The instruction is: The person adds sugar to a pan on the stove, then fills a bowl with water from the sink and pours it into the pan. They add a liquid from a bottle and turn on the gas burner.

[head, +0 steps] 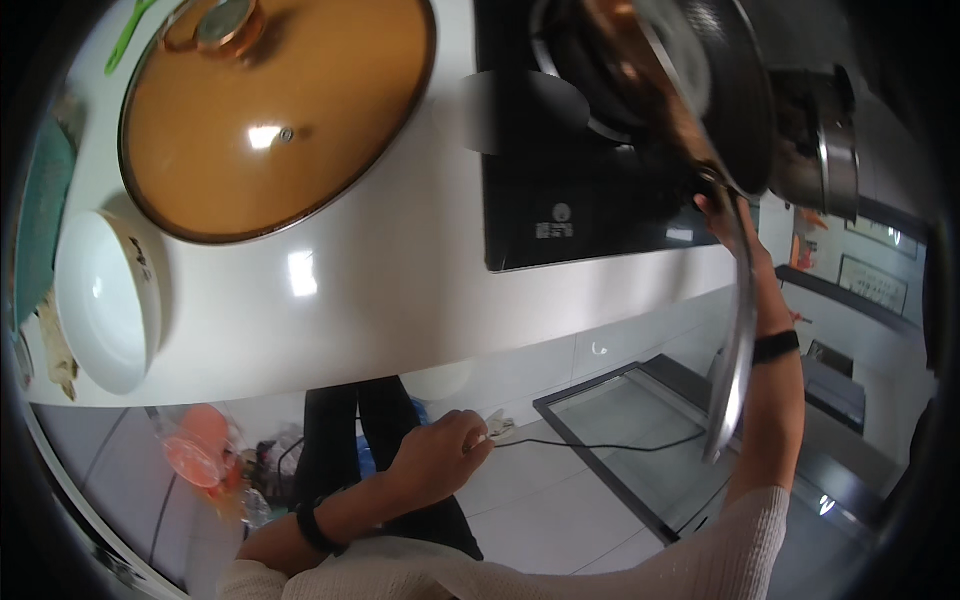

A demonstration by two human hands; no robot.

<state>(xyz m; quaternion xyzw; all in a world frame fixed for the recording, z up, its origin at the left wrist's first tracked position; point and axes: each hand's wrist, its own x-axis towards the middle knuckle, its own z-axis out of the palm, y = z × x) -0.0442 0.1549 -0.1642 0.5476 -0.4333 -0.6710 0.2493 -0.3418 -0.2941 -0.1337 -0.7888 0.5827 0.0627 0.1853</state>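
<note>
My right hand (735, 225) is closed at the root of the long metal handle (739, 330) of a pan (735, 90). The pan is tipped steeply over a black glass cooktop (592, 217); its inside is dark and its outer side copper-coloured. The handle slants down past my forearm and partly covers the hand. My left hand (439, 454) hangs in front of my body, below the counter edge, with its fingers curled in and nothing visible in it. A thin black cable (600, 447) shows beside it, apparently beyond the hand.
A large amber glass lid (285, 180) with a knob lies on the white counter (390, 300). Left of it are a white bowl (105, 300), a teal container (45, 217) and a green handle (127, 37). A metal pot (814, 150) stands beyond the pan. Below is a dark-framed glass panel (622, 427).
</note>
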